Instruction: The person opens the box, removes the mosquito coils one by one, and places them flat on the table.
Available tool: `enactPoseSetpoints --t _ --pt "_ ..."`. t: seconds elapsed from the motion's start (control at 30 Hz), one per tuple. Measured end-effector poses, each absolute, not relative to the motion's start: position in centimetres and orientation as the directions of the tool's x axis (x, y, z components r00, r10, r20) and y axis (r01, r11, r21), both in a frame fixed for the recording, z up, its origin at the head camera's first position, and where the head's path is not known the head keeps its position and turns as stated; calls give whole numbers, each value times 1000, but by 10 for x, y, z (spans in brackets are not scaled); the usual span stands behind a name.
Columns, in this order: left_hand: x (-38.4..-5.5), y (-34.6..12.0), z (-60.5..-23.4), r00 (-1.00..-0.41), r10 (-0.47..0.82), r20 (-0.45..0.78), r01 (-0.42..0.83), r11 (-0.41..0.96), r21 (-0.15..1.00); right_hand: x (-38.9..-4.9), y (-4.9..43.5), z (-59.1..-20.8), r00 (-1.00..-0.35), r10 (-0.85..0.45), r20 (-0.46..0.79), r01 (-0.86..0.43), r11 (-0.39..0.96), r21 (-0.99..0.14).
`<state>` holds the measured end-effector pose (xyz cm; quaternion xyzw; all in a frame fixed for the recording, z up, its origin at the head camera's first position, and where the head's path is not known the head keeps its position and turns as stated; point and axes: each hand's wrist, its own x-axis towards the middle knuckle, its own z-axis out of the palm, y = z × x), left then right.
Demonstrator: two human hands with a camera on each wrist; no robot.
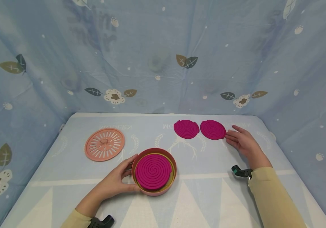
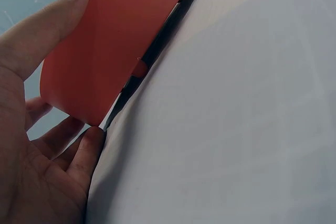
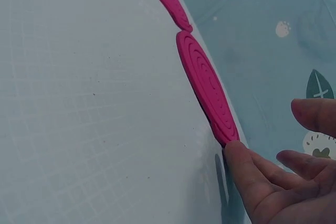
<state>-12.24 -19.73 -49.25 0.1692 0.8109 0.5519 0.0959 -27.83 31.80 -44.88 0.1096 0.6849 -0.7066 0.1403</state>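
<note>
My left hand grips the side of a round pink mosquito coil holder, thumb at the near side and fingers at the far side. In the left wrist view the holder's smooth outer wall stands just over the tabletop. A magenta mosquito coil lies inside it, over a yellowish inner rim. At the back right lie two more magenta coils, a left one and a right one. My right hand has its fingers extended, fingertips right at the right coil's outer edge.
A slotted round pink lid with a small raised handle lies at the left of the table. Patterned blue cloth hangs behind and along both sides. Each wrist wears a black device.
</note>
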Motion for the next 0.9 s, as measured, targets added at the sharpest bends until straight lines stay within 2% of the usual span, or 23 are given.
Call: enactPoseSetpoints --t 0.17,0.4,0.7,0.9 --pt "-122 -197 -491 -926 377 27 164 336 928 -277 317 -447 -935 -35 -353 353 -8 -936" --pt "-123 -197 -489 -924 382 34 168 322 932 -271 311 -443 -952 -39 -302 297 98 -950" --pt "-122 -197 -490 -925 380 28 164 330 930 -258 298 -436 -974 -120 -192 181 98 -979" --pt "-122 -197 -491 -923 385 23 159 325 932 -248 283 -431 -971 -175 -165 147 111 -983"
